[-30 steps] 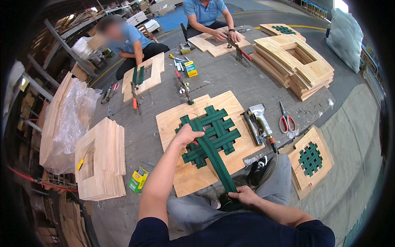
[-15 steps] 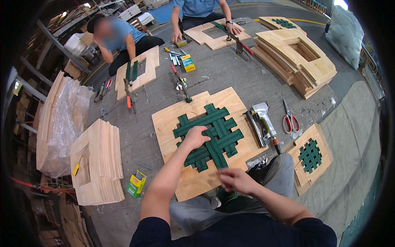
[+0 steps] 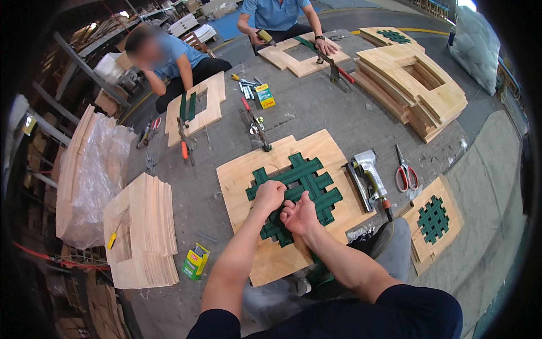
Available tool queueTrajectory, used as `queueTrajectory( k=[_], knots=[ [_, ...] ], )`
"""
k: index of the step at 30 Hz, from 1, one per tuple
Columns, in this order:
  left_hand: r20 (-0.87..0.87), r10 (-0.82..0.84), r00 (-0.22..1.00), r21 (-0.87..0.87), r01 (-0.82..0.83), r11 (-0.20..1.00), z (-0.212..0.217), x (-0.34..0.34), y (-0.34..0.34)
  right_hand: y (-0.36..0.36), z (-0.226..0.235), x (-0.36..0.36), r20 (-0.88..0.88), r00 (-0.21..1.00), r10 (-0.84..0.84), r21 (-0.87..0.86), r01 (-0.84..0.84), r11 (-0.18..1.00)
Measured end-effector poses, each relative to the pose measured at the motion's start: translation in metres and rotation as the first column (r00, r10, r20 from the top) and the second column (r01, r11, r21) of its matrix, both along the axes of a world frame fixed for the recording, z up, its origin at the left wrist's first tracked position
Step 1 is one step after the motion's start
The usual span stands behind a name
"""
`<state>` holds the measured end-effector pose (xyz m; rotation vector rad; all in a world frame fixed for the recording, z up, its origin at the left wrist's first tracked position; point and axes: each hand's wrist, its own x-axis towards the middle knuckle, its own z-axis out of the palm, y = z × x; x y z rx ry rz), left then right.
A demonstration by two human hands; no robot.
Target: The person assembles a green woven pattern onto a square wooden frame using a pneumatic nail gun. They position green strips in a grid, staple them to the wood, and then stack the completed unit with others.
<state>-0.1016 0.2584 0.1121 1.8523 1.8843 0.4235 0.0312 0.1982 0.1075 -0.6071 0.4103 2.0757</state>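
A square plywood frame (image 3: 248,175) lies on my lap and the floor, its opening filled with a lattice of green webbing straps (image 3: 307,181). My left hand (image 3: 270,195) is clenched on a strap at the lattice's near left part. Beside it my right hand (image 3: 300,214) presses and grips the green webbing at the lattice's near edge. The two hands almost touch.
A pneumatic stapler (image 3: 368,176) and red-handled scissors (image 3: 404,173) lie right of the frame, with a finished small frame (image 3: 435,217) beyond. A stack of plywood frames (image 3: 144,229) and a staple box (image 3: 195,261) sit left. Two other people work on frames at the far side.
My right hand has moved up from the loose strap end near my lap to the lattice, next to my left hand. The long hanging strap is no longer seen.
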Motion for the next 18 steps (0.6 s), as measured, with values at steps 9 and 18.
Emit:
queueTrajectory(
  k=[9,18],
  knots=[
    [0.331,0.26,0.907,-0.416,-0.107,0.903,0.004,0.017,0.025,0.006,0.011,0.022,0.12,0.981,0.153,0.003,-0.155,0.988],
    [0.749,0.485,0.451,-0.533,-0.025,0.846,0.034,-0.008,0.063,-0.083,-0.011,0.064,0.752,0.659,0.001,0.456,-0.522,0.721]
  ],
)
